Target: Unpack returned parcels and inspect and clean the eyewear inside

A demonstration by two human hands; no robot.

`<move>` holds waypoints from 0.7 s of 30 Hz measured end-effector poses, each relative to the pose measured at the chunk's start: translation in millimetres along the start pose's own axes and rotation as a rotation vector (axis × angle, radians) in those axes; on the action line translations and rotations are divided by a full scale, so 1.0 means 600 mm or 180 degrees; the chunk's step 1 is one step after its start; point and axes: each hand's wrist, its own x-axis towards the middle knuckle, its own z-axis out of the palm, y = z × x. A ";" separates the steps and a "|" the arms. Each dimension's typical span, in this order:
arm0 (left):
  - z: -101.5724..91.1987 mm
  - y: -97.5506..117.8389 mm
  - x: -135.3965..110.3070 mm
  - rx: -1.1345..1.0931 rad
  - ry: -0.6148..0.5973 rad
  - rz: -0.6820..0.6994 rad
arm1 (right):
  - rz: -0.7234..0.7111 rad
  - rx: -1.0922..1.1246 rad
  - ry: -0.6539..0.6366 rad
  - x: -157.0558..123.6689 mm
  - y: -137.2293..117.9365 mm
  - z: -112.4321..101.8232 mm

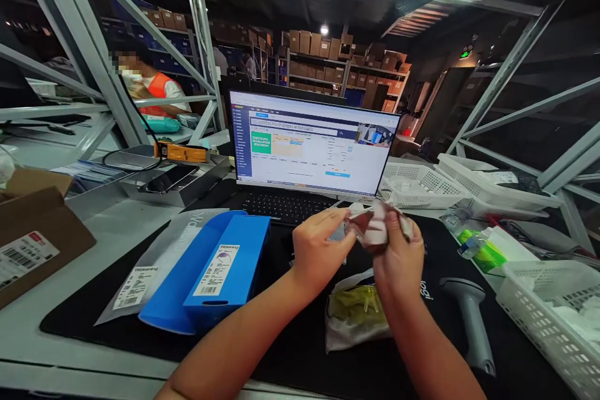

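Note:
My left hand (319, 247) and my right hand (400, 253) are raised over the desk mat, close together in front of the monitor. Between them is a thin, folded brownish-pink and white piece (377, 228), cloth or paper; I cannot tell which. The left fingers pinch its left edge, while the right fingers wrap around its right side. Below the hands lies a whitish pouch (342, 334) with something yellow-green (354, 306) in it. To the left sits a blue box (246, 259) with a "Wakening" label, its flap folded out, on a frosted plastic bag (164, 244).
A monitor (309, 162) and keyboard (281, 205) stand behind my hands. On the right are a barcode scanner (469, 312) and white baskets (539, 315). An opened carton (42, 234) is at far left. A person in an orange vest (159, 89) sits beyond the metal frame.

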 end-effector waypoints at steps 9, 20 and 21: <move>-0.003 -0.010 0.005 -0.0170 0.0167 -0.0358 | -0.0380 -0.0341 -0.0303 -0.037 0.033 0.005; 0.003 -0.005 -0.001 -0.0095 0.0174 -0.0324 | -0.0398 -0.0482 -0.0030 -0.030 0.028 0.000; 0.001 -0.010 0.002 -0.0092 0.0198 -0.0344 | -0.0632 -0.0734 -0.0066 -0.039 0.042 0.001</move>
